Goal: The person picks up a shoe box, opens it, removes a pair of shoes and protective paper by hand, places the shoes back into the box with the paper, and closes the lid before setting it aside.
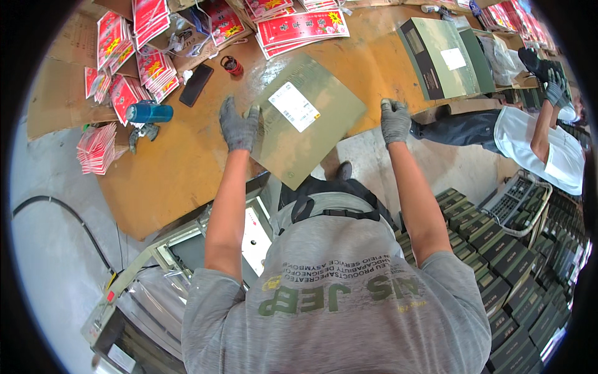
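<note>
A flat olive-green camouflage box [327, 118] with a white label [294, 107] lies askew between my hands, its near corner jutting past the table edge toward my waist. My left hand [239, 126], in a grey glove, is at the box's left side with thumb and fingers apart; whether it touches the box is hard to tell. My right hand [395, 122], gloved alike, is a little off the box's right corner. Its fingers are curled in, and nothing shows in them.
On the wooden table [143, 196] are a phone [196, 85], a blue bottle [149, 113], a small red-black item [232, 65] and red printed bags [302, 28]. Another green box [445, 59] stands at right, near a person in white [529, 140]. Stacked dark boxes [498, 262] fill the lower right.
</note>
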The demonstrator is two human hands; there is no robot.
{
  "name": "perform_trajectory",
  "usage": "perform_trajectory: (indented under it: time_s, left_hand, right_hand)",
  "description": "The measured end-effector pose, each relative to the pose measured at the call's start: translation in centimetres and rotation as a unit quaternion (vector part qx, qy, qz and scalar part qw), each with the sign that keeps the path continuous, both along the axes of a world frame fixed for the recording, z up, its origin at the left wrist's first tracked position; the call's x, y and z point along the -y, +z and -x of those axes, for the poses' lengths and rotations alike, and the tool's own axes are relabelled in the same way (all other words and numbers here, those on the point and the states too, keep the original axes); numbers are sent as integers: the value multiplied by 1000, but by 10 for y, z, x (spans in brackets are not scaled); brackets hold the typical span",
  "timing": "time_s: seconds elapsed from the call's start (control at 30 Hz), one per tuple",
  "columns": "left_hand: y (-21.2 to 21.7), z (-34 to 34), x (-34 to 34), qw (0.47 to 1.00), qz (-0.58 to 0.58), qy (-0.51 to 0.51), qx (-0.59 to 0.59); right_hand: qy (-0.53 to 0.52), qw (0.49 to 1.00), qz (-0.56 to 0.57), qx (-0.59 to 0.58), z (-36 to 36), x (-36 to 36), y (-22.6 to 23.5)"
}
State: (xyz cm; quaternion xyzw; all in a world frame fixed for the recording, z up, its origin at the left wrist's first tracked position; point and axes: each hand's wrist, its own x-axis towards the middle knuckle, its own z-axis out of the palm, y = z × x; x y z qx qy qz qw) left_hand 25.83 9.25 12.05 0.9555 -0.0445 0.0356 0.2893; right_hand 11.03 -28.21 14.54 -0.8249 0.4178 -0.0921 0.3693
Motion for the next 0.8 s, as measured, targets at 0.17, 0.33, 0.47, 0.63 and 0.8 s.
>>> perform_trajectory:
  time_s: [0.17, 0.33, 0.47, 0.63, 0.8]
  left_hand:
    - [29, 0, 10, 956, -89, -57, -272]
    - [24, 36, -9, 954, -45, -58, -292]
    - [11, 75, -5, 935, 38, -71, -346]
    - [3, 134, 23, 866, 242, -23, -436]
    - [0, 127, 34, 897, 253, 61, -357]
  right_hand:
    - [74, 964, -254, -21, 51, -74, -55]
    - [182, 958, -221, 14, 21, -92, -47]
    - [222, 959, -174, 8, -32, -65, -17]
    - [264, 964, 5, -39, -46, -39, -19]
    - [-39, 984, 150, -84, 5, -52, -13]
